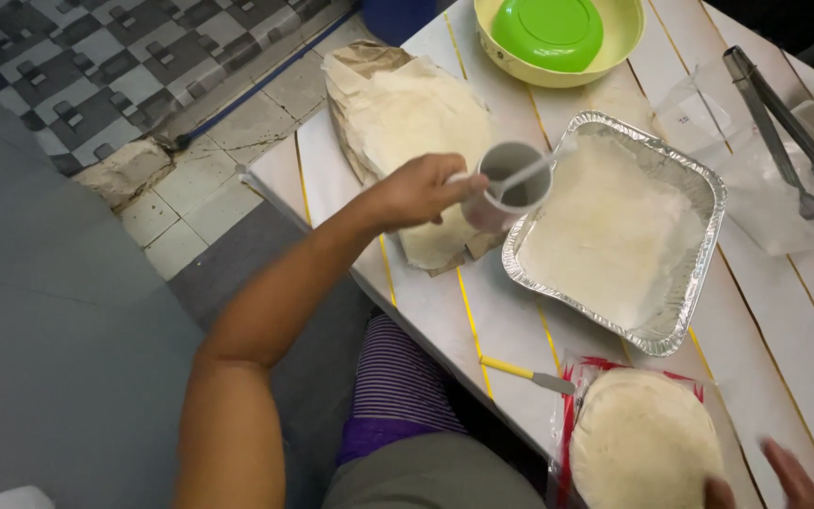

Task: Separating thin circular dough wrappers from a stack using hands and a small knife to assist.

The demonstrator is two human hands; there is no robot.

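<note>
Grey cup (pixel 511 188) held in the left hand (pixel 416 191) over the white table (pixel 435 311), just beside the foil tray (pixel 685 302).

The left hand's fingers are wrapped around the cup's side, holding it tilted, with a white utensil handle (pixel 529 170) sticking out of its mouth. The cup hangs between a brown paper bag topped with flatbreads (pixel 407 113) and the foil tray, which is lined with a pale flat sheet (pixel 605 226). The right hand (pixel 784 476) shows only at the bottom edge, fingers spread flat and holding nothing, touching a stack of tortillas (pixel 643 438) on a clear plastic wrapper. A yellow-handled knife (pixel 525 373) lies near that stack. Farther off stand 1 yellow bowl (pixel 628 28) holding a green lid (pixel 548 30), and metal tongs (pixel 774 123).
</note>
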